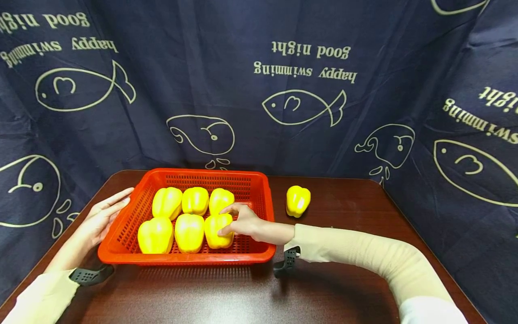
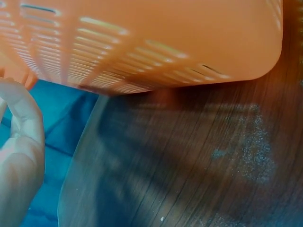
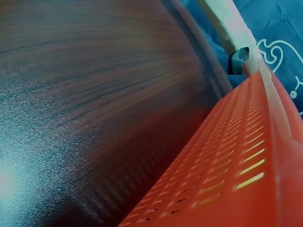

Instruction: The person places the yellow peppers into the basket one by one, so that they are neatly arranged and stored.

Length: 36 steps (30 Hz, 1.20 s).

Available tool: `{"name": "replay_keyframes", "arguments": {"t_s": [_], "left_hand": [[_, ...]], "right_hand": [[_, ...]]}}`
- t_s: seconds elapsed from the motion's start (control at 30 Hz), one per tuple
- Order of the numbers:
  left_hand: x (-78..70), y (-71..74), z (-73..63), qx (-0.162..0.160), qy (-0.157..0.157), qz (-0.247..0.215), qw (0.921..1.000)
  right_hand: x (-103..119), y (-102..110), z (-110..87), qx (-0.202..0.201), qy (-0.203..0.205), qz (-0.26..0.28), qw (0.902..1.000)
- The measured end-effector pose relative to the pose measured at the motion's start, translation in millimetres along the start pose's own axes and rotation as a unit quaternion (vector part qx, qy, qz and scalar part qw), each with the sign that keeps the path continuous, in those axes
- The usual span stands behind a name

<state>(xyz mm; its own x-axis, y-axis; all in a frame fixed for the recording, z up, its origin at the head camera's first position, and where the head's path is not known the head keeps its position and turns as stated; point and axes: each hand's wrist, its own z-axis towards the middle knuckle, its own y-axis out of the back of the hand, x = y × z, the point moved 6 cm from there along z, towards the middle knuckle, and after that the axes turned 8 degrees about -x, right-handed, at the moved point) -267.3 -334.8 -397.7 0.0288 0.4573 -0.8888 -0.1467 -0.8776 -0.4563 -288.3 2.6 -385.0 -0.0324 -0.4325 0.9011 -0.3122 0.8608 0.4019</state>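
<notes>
A red plastic basket [image 1: 186, 258] with slotted walls holds several yellow bell peppers in two rows. My right hand [image 1: 247, 223] reaches over the basket's right side and grips the front-right yellow bell pepper [image 1: 216, 234], thumb on its near side and fingers on its far side. Just behind that one sits another pepper [image 1: 221, 198]. At the basket's left wall, my left hand [image 1: 99, 221] lies with extended fingers along the outside of the rim. The left wrist view shows part of this hand [image 2: 21, 127] beside the basket wall [image 2: 199, 38].
One more yellow bell pepper [image 1: 297, 201] lies on the dark wooden table [image 1: 344, 202], right of the basket. A dark blue curtain [image 1: 226, 54] printed with fish and whales hangs behind and beside the table. Each wrist wears a black strap [image 1: 92, 276].
</notes>
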Motion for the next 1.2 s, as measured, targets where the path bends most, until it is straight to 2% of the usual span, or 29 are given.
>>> {"name": "replay_keyframes", "arguments": {"t_s": [0.3, 0.5, 0.83, 1.2], "left_hand": [[0.0, -4.0, 0.8, 0.019, 0.006, -0.013, 0.9997], [0.2, -5.3, 1.0, 0.027, 0.004, -0.013, 0.9996], [1.3, -3.4, 0.8, 0.007, 0.008, -0.005, 0.9999], [1.0, -5.0, 0.0, 0.007, 0.008, -0.017, 0.9998]], "right_hand": [[-0.9, -4.6, 3.9, 0.000, 0.012, -0.024, 0.9996], [-1.4, -5.3, 4.5, 0.002, 0.003, -0.023, 0.9997], [-1.4, -6.2, 4.0, 0.012, 0.000, -0.012, 0.9999], [-4.0, -8.7, 2.3, 0.032, -0.013, -0.025, 0.9991]]}}
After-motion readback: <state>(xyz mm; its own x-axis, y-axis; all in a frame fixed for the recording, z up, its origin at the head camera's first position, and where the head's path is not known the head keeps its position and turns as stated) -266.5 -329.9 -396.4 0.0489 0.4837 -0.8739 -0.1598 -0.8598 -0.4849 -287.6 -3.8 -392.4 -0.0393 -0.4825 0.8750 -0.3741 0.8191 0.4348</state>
